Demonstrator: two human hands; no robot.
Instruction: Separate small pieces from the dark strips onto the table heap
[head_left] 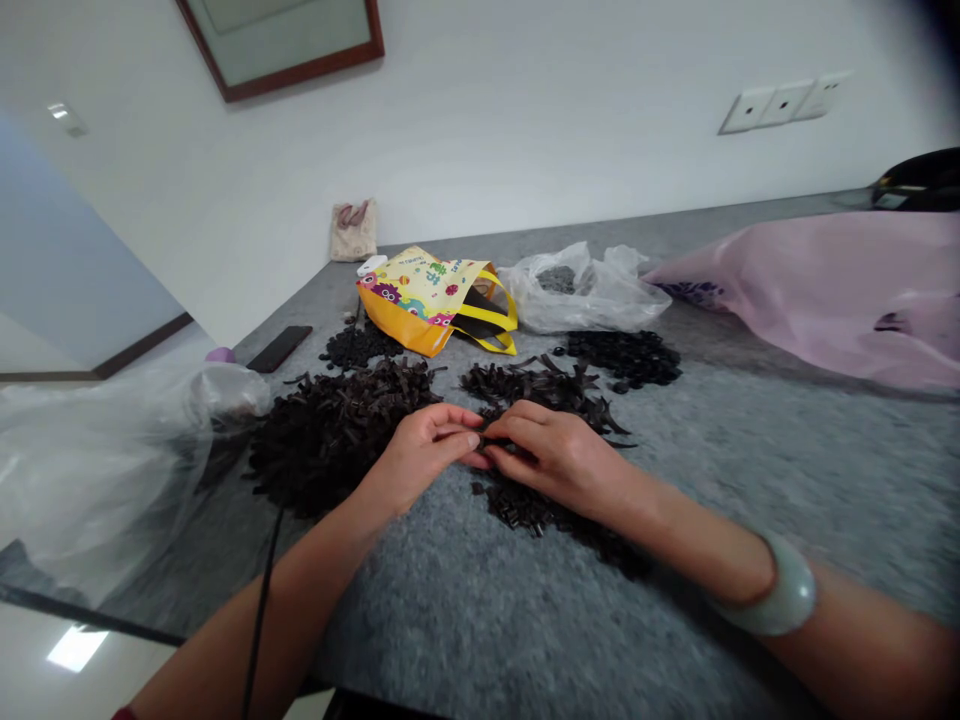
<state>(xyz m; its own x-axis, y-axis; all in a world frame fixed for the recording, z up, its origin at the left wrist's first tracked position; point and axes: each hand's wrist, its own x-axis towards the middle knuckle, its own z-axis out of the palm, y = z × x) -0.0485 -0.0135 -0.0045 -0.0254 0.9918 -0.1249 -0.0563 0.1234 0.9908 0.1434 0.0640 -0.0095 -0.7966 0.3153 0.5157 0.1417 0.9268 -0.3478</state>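
Observation:
My left hand [429,447] and my right hand [553,450] meet fingertip to fingertip over the grey table covering. Both are closed in a pinch around a small dark piece that their fingers mostly hide. Left of my left hand lies a large heap of black strips [322,430]. Just beyond my right hand is a smaller pile of black strips [536,385]. Below my right hand sits a pile of short dark pieces [521,505], partly covered by the hand and forearm.
Small black round pieces [626,358] lie before a clear plastic bag [585,295]. More black pieces [360,347] lie near a yellow printed bag [431,295]. A phone [280,349] rests farther left. A pink bag [840,290] is at right, clear plastic [97,470] at left.

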